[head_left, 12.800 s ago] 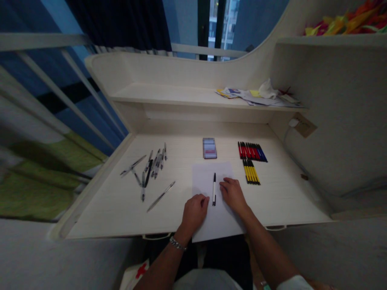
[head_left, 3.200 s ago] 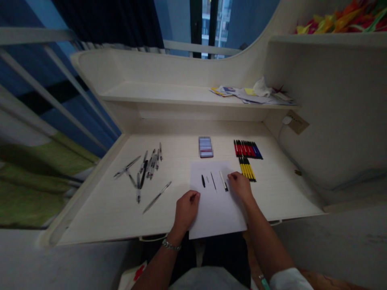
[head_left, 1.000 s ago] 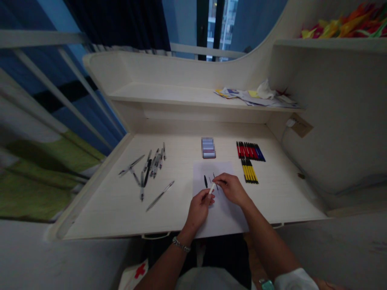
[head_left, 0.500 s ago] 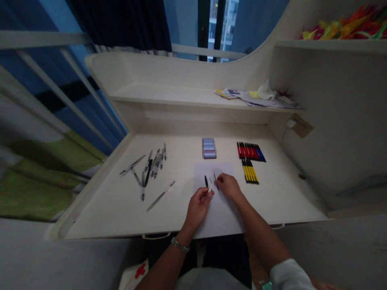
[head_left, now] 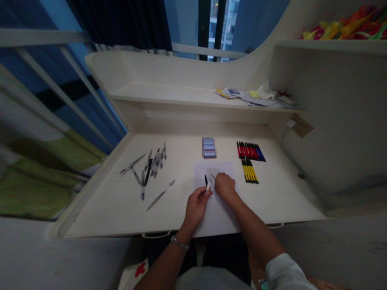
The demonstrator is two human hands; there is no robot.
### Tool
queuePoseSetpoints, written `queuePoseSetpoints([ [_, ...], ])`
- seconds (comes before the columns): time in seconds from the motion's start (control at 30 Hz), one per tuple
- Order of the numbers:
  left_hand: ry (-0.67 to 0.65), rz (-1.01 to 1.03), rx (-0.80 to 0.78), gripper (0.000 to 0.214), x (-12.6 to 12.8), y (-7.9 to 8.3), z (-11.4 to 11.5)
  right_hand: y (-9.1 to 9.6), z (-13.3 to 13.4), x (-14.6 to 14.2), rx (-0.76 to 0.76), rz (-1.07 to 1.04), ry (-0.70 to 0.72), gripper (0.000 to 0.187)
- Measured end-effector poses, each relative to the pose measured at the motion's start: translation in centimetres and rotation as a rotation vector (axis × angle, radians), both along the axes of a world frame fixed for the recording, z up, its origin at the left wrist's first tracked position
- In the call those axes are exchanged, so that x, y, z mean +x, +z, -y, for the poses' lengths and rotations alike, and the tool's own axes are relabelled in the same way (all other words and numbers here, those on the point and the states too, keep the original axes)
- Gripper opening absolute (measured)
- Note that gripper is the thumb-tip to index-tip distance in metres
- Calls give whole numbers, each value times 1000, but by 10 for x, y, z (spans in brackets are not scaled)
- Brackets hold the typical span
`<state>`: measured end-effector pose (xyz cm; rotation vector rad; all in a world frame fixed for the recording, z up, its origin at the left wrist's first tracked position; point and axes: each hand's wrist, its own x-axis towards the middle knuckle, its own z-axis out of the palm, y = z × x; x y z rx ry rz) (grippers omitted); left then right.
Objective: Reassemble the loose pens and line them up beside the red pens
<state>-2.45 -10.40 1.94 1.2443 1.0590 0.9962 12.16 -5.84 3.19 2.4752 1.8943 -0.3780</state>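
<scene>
Head view, left to right: at the left of the counter (head_left: 178,171), clear pens (head_left: 155,163) lie in a loose fan, with a single clear pen (head_left: 161,195) nearer the front edge. Your left hand (head_left: 196,207) rests at the middle of the front edge, its fingers clamped on a white pen barrel (head_left: 208,186). That barrel sits just beside a black pen part (head_left: 206,180) on the sheet of paper (head_left: 201,169). A thin black piece (head_left: 212,176) lies by your right hand (head_left: 225,187), whose fingers curl together on the sheet; you cannot tell if they hold anything. Behind the sheet sits a blurred stack (head_left: 209,147). Farther right, near the back edge, lie red-and-blue pens (head_left: 250,152), with yellow pens (head_left: 250,171) in front.
</scene>
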Motion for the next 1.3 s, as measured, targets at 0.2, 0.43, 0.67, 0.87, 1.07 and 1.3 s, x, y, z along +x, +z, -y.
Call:
queuePoseSetpoints([
  [0.2,-1,14,-2,34,1,-3,0,1,-2,2,19,-50,-83,32],
  [0.43,-6,36,7,32,2,-5,2,10,1,22,379,-984,-145,29],
  [0.67,-39,17,31,29,5,-2,1,30,13,9,571,-1441,-206,29],
  [0.87,-42,-14,32,28,3,-3,1,30,14,10,613,-1426,-221,29],
  [1.07,-48,-13,40,27,2,-5,1,23,18,6,554,-1314,-106,23],
  [1.3,-34,45,-7,29,2,-5,-2,12,28,0,396,-1235,-32,18],
])
